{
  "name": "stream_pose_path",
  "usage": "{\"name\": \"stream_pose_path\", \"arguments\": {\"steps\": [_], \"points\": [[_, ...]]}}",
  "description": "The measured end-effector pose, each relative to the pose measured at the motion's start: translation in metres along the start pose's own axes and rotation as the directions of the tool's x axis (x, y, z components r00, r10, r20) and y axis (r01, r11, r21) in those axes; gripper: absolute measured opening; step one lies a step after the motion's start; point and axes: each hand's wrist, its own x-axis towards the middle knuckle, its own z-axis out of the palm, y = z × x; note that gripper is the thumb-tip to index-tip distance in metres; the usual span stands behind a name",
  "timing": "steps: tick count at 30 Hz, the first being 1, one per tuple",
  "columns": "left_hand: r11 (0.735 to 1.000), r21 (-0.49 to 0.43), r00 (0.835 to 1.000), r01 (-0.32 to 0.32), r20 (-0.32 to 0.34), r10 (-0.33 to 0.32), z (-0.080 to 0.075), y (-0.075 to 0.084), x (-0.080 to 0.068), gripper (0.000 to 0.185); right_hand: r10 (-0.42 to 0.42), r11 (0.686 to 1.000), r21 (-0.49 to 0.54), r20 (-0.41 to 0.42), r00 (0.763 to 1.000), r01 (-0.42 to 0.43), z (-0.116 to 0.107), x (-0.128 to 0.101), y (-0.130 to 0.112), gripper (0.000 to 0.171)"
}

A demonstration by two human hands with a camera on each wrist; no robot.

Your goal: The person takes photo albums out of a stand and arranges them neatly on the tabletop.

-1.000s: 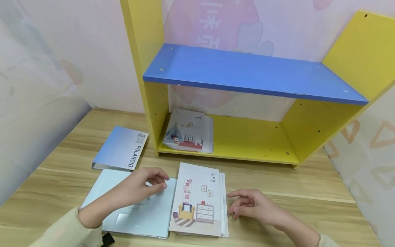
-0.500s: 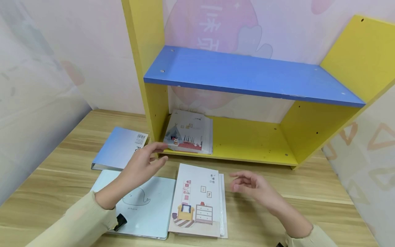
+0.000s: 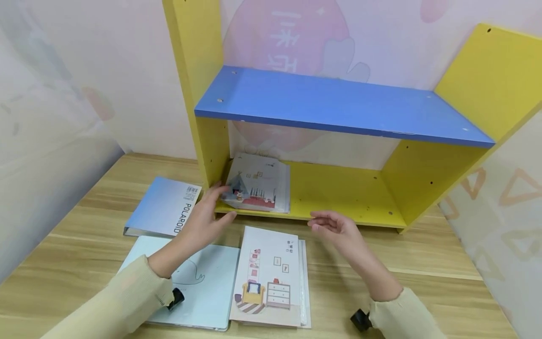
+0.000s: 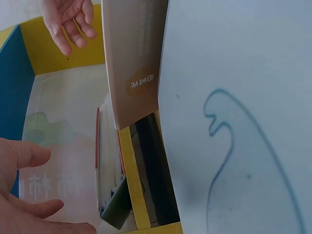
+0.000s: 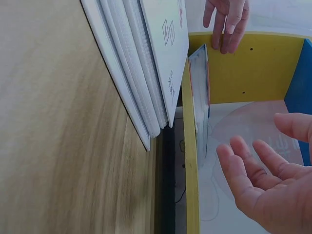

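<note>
Head view shows the left hand spread open, its fingertips at the near-left corner of the illustrated booklet lying on the yellow shelf floor; whether they touch is unclear. The right hand hovers relaxed and empty, off to the booklet's right. Thin and glossy, the booklet likely bends and slides, so pinching a near corner suits. A second ago the left hand rested on the pale blue folder nearer the person.

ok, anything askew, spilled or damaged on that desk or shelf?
Nothing spilled or damaged. Only the clear-sleeved illustrated booklet on the yellow bottom shelf lies skewed, its near corner poking past the shelf edge by the left hand.
</note>
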Motion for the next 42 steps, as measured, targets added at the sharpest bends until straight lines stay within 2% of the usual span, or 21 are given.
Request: {"name": "stream_pose_path", "arguments": {"steps": [4,9,14,19,23,29,32,37,42], "points": [[0.999,-0.019,0.998,0.046,0.043,-0.045,0.0,-0.001,0.002,0.065,-0.004,1.0,-0.002,-0.062,0.998,0.004,0.007,0.015,0.001,0.042],[0.989,-0.089,0.988,0.117,0.109,-0.107,0.001,-0.003,0.006,0.073,-0.003,1.0,0.026,-0.108,0.994,0.006,0.014,0.033,0.002,0.045],[0.953,-0.201,0.963,0.225,0.193,-0.187,0.001,-0.007,0.009,0.086,0.02,0.999,0.032,-0.132,0.991,-0.016,0.021,0.05,0.001,0.049],[0.916,-0.275,0.942,0.292,0.251,-0.225,0.0,-0.012,0.013,0.09,0.037,0.999,0.027,-0.139,0.99,-0.034,0.027,0.063,0.0,0.053],[0.91,-0.282,0.938,0.305,0.253,-0.236,0.001,-0.013,0.015,0.089,0.048,0.999,0.027,-0.118,0.992,-0.045,0.032,0.068,-0.002,0.056],[0.915,-0.282,0.945,0.289,0.24,-0.224,0.003,-0.012,0.014,0.083,0.054,0.998,0.027,-0.098,0.994,-0.052,0.037,0.071,-0.003,0.058],[0.914,-0.287,0.946,0.287,0.232,-0.224,0.005,-0.008,0.014,0.08,0.064,0.996,0.06,-0.092,0.994,-0.059,0.037,0.072,-0.004,0.059],[0.907,-0.281,0.942,0.314,0.216,-0.259,0.007,-0.005,0.018,0.076,0.089,0.991,0.111,-0.09,0.992,-0.078,0.037,0.072,-0.005,0.06],[0.902,-0.265,0.934,0.341,0.204,-0.293,0.011,-0.005,0.019,0.071,0.096,0.99,0.112,-0.091,0.991,-0.085,0.038,0.07,-0.006,0.06]]}}
